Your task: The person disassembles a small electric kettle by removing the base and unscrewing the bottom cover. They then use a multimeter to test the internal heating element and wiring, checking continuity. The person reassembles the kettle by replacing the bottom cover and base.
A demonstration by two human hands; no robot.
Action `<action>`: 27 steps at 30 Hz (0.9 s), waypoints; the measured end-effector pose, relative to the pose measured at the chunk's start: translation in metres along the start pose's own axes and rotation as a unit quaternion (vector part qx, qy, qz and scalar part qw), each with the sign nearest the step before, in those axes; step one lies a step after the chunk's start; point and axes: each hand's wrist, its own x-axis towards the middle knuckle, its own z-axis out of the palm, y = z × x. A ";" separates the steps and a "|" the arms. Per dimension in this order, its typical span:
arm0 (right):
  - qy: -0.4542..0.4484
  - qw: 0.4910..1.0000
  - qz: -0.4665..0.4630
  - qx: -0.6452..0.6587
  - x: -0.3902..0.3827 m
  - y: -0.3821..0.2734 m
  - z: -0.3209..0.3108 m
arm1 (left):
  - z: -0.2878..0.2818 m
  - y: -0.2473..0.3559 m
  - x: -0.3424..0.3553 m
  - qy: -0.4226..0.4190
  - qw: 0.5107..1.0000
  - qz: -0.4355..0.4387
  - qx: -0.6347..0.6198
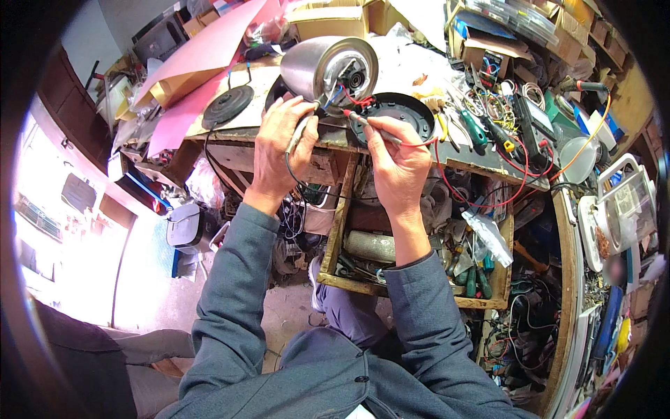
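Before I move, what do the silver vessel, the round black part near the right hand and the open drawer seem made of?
Silver vessel: likely stainless steel with a brushed finish, judging by its soft grey sheen. Round black part: probably moulded plastic, given its even dark colour and raised shapes inside, though coated metal is possible. Open drawer: wood, rough and worn, its brown edges stained.

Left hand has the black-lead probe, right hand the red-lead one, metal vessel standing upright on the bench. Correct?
Not upright: the head view shows the metal vessel lying on its side on the bench. Otherwise right: black-lead probe in left hand, red-lead probe in right hand.
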 end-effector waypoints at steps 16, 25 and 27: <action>-0.023 0.994 -0.051 -0.089 0.000 0.006 0.001 | 0.001 0.000 -0.003 -0.011 0.998 -0.013 -0.059; -0.029 0.983 -0.103 -0.150 0.003 -0.003 0.003 | 0.006 -0.002 -0.007 -0.018 0.998 -0.043 -0.045; -0.025 0.982 -0.122 -0.143 0.003 0.002 0.001 | 0.004 0.002 -0.005 -0.025 0.996 -0.071 -0.050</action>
